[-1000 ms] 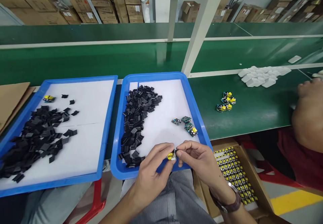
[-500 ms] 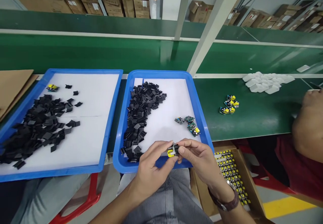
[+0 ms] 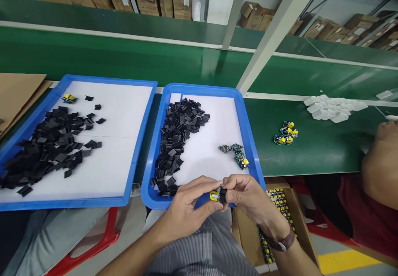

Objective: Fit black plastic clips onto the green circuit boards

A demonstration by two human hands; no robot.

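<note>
Between my two hands, over the near edge of the middle blue tray (image 3: 255, 151), is a small circuit board (image 3: 218, 194) with a yellow part and a black piece on it. My left hand (image 3: 194, 201) pinches the board from the left, at its yellow side. From the right, my right hand (image 3: 245, 193) grips the black side with thumb and fingers. Fingertips hide part of it. Inside the tray, a heap of black plastic pieces (image 3: 174, 139) lies on the left, and several circuit boards (image 3: 239, 156) lie on the right, one with a yellow part.
At left stands another blue tray (image 3: 146, 114) with black pieces and one yellow-topped board (image 3: 69, 98). Yellow-topped boards (image 3: 286, 133) and white plastic parts (image 3: 332, 108) lie on the green bench. A carton (image 3: 248, 234) of boards is below right. A person's arm (image 3: 379, 164) is at far right.
Both hands have shifted slightly right with the board, and it has turned a little so the black piece shows more. The camera view has tilted slightly.
</note>
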